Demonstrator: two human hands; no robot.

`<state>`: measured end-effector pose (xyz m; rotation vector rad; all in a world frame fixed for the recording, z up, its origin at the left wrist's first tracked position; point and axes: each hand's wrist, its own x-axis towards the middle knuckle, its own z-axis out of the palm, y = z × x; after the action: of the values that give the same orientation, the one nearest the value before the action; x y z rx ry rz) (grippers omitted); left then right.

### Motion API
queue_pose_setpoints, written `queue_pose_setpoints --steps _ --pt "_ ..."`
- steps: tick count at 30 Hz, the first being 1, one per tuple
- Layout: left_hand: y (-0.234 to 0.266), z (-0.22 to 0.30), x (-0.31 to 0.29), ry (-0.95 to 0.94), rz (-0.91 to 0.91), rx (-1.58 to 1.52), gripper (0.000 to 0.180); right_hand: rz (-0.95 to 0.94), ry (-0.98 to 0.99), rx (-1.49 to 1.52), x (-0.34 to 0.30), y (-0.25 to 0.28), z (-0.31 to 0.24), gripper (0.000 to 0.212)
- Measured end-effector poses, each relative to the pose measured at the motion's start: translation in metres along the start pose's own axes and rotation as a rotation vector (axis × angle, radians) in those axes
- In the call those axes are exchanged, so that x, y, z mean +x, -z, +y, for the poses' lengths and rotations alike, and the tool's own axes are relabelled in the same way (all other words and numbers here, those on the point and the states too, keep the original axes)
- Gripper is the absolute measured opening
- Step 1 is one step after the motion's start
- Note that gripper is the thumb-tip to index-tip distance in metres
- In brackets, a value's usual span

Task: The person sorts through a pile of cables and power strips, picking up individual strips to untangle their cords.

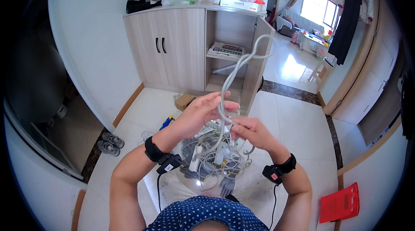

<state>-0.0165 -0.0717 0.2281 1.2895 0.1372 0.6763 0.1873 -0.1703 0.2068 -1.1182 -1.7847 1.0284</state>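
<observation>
A light grey cable [234, 73] rises in a twisted loop in front of me, its top bending over near the open cabinet door. My left hand [207, 109] holds it, the thumb and fingers closed about the strands. Lower and to the right, my right hand [255, 132] pinches the same cable between thumb and fingers. Below both hands lies a tangled heap of cords [235, 162] on a pale surface. Among them are a white power strip [196, 158] and grey work gloves [228, 185]. My hands hide part of the heap.
Ahead stands a wooden cabinet [183, 49], its right door [258, 69] ajar. A cardboard box [183, 101] and a blue and yellow item [167, 122] lie beyond the heap. Grey shoes [110, 143] are at the left, a red bag [340, 203] at the right.
</observation>
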Motion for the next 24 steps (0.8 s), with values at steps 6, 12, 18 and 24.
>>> queue_pose_setpoints --steps 6,12,18,24 --pt "0.012 -0.013 0.010 -0.089 0.060 0.156 0.033 0.101 0.159 -0.101 0.009 -0.005 0.026 0.034" --pt "0.006 -0.014 0.007 -0.499 0.324 1.226 0.026 0.558 0.287 0.268 0.046 0.009 -0.007 0.050" --pt "0.010 -0.041 0.024 -0.664 0.189 1.512 0.035 0.594 0.267 0.761 0.079 0.019 -0.016 0.034" --pt "0.020 -0.003 0.021 -0.787 0.454 1.184 0.053 0.277 0.122 0.839 0.069 0.032 -0.006 0.032"
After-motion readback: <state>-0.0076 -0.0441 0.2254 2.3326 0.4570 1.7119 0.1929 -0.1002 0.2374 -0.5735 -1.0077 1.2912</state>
